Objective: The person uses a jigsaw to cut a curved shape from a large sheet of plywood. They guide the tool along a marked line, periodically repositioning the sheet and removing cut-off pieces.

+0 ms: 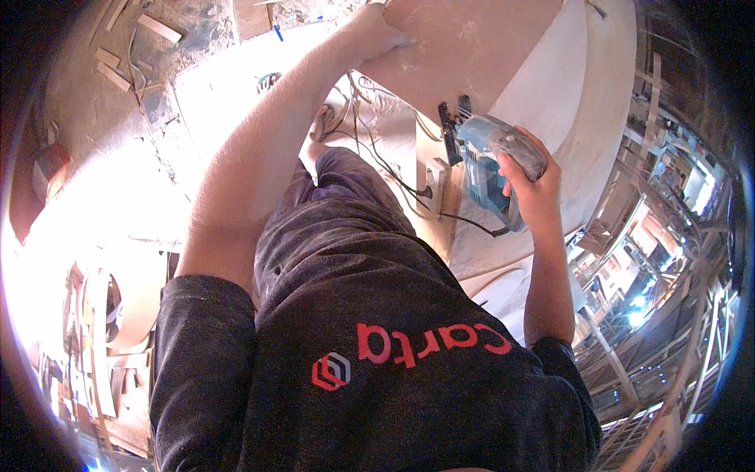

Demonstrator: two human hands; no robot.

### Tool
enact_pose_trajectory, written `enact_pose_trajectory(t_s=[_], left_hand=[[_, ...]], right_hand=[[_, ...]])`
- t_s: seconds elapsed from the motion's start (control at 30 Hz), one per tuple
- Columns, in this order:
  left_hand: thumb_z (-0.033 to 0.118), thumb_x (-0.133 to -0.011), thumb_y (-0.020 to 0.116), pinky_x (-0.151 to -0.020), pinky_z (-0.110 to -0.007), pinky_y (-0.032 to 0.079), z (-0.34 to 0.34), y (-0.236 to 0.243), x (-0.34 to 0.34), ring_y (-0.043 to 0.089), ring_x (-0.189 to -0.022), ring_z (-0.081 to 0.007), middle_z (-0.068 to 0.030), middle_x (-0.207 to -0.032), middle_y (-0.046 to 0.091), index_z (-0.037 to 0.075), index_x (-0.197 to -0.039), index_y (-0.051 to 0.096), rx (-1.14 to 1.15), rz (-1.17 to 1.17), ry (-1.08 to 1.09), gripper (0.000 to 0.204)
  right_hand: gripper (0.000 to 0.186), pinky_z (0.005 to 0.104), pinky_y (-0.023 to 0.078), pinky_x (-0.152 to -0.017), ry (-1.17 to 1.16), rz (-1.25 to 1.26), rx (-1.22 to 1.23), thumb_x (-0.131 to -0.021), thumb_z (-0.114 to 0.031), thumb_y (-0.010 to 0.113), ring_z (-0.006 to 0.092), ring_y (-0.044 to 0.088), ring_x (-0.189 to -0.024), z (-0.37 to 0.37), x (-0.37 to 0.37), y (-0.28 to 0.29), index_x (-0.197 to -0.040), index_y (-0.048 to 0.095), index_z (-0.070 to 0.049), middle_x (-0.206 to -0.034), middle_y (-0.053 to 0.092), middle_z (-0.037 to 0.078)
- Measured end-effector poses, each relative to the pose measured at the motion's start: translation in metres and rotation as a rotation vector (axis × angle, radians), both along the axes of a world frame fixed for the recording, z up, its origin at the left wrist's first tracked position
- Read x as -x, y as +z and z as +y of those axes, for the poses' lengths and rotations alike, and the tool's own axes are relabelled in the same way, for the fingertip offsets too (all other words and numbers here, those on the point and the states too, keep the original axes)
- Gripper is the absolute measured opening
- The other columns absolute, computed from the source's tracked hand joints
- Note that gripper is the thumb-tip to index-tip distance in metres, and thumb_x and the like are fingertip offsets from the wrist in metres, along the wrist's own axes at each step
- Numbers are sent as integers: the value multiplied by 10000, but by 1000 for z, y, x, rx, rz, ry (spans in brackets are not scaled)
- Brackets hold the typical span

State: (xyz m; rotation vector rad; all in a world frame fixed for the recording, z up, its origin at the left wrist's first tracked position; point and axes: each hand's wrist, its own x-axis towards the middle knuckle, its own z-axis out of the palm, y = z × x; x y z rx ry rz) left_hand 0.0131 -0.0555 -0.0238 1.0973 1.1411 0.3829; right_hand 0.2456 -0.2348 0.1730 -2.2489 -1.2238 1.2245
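left hand (381, 35): at the brown board (472, 47)'s left edge; finger grip unclear, cannot tell.
cord (472, 223): loops below the jigsaw (484, 146); a snag could tug the tool sideways.
jigsaw: by the board's near edge; could kick if the board is loosely held.
right hand (536, 179): wrapped around the jigsaw's body.

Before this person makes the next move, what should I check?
1. Right hand gripping the jigsaw: ok.
2. Left hand away from the jigsaw: ok, at the far side of the board.
3. Plug in the power strip: ok, apparently.
4. Foot well clear of the cables: not ok, they run close by.
5. Blade meeting the board: cannot tell.
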Motion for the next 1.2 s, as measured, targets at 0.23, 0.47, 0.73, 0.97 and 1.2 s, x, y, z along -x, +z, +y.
enact_pose_trajectory(t_s=[0.23,0.47,0.73,0.97,1.2], left_hand=[[520,-597,942,-879,-428,590,-6,-25,-8,745,-980,-319,-199,-1065,749,-18,-1139,709,-258,350,-45,798],[584,-603,920,-852,-428,593,-5,-9,-4,752,-942,-303,-168,-1000,759,7,-1118,712,-227,422,-66,801],[593,-602,926,-863,-424,583,-7,-10,-4,749,-926,-298,-146,-978,758,30,-1103,710,-253,460,-85,784],[617,-599,921,-873,-426,584,-8,-16,-3,751,-938,-303,-150,-985,759,32,-1123,711,-274,441,-78,813],[658,-591,903,-888,-433,582,-9,-17,-5,753,-950,-310,-151,-987,761,36,-1124,714,-320,476,-80,840]], right_hand=[[567,351,547,-916,60,-81,-26,-888,-206,807,239,703,-1041,0,3,-2,-1341,596,61,-1146,731,185],[570,372,533,-976,33,-43,-19,-886,-205,804,270,702,-1104,4,5,-1,-1343,592,63,-1181,722,208],[566,386,533,-981,58,-70,-18,-881,-196,800,287,700,-1110,2,6,-2,-1344,592,55,-1181,720,220],[553,395,532,-984,48,-63,-28,-881,-162,795,288,697,-1112,4,10,-1,-1353,593,44,-1197,714,217],[556,391,524,-999,48,-76,-6,-883,-162,801,275,687,-1124,5,9,0,-1360,593,34,-1214,709,208]])
